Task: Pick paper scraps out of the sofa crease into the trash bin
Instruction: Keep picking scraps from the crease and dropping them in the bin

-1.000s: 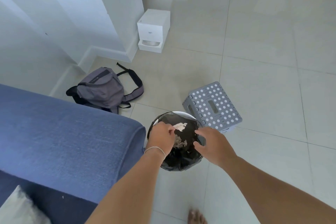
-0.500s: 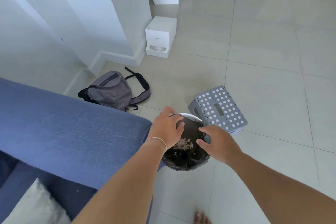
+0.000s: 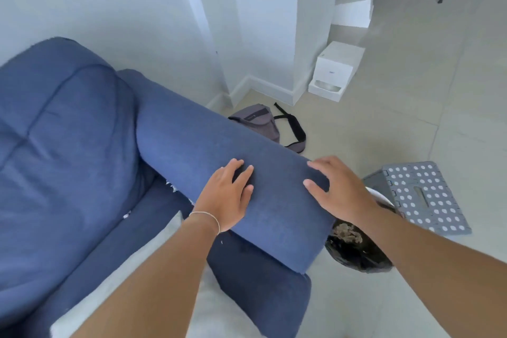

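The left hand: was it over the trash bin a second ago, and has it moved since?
Yes. The left hand has left the trash bin and now lies open on the sofa armrest.

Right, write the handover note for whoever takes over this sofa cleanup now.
Left hand: open, empty, flat on the sofa armrest.
Right hand: open, empty, at the armrest's end.
Trash bin: on the floor beside the armrest, black liner, paper scraps already inside.
Done: some scraps binned.
Left: white scraps show in the crease between armrest and seat cushion, plus a bit on the seat. Pick them out and bin them.
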The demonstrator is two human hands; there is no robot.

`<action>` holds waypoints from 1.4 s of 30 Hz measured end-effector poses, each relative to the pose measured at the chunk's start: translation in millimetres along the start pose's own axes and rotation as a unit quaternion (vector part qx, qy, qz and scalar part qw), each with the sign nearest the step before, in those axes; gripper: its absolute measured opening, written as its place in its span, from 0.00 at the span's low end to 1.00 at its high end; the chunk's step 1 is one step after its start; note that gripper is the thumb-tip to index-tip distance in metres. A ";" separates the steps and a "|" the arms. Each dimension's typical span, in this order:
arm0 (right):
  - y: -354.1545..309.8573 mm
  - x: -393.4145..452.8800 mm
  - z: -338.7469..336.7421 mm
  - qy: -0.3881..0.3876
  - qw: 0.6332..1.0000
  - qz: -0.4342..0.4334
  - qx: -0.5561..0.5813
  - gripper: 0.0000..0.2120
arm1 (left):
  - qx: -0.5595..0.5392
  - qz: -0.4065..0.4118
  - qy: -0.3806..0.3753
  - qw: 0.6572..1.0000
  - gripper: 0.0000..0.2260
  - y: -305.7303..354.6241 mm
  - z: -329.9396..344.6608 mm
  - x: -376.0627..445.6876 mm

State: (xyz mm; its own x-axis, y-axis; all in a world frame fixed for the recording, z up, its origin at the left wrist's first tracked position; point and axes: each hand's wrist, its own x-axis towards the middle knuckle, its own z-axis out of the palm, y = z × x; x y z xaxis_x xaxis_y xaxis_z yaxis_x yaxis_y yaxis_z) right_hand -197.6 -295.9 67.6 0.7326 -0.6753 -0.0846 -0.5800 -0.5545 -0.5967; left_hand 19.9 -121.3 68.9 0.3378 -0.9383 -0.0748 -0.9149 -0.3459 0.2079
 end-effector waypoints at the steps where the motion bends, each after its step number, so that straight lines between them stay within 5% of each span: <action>1: -20.7 6.1 14.4 -0.001 1.000 -0.016 0.001 0.25 | 0.006 -0.017 -0.007 1.000 0.26 -19.6 -3.1 -12.4; 7: -112.4 28.0 98.1 0.037 0.989 -0.112 -0.094 0.25 | -0.005 -0.153 -0.029 0.988 0.28 -119.7 -2.8 -88.5; 12: -171.1 30.6 148.3 -0.008 0.956 -0.256 -0.146 0.21 | -0.026 -0.203 -0.080 0.976 0.26 -196.9 -2.6 -157.2; 17: -213.0 51.3 200.8 -0.040 0.935 -0.281 -0.211 0.20 | -0.035 -0.248 -0.097 0.963 0.26 -259.9 -7.2 -184.4; 25: -257.2 98.2 311.5 -0.212 0.906 -0.250 -0.266 0.24 | -0.062 -0.283 -0.161 0.944 0.27 -301.5 64.4 -162.7; 36: -245.9 173.7 397.4 -0.210 0.693 -0.289 -0.626 0.30 | -0.029 -0.325 -0.136 0.935 0.29 -326.6 119.8 -92.0; 42: -248.0 189.7 409.0 -0.204 0.640 -0.320 -0.668 0.38 | -0.029 -0.309 -0.138 0.941 0.30 -323.2 134.5 -92.6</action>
State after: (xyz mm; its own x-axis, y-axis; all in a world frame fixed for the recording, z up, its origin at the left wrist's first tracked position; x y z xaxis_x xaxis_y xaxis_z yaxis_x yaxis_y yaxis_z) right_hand 230.8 -87.6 -126.8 0.8460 -0.0706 -0.5285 0.2979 -0.7595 0.5783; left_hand 254.6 77.1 -122.5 0.7233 -0.5262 -0.4473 -0.5474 -0.8317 0.0932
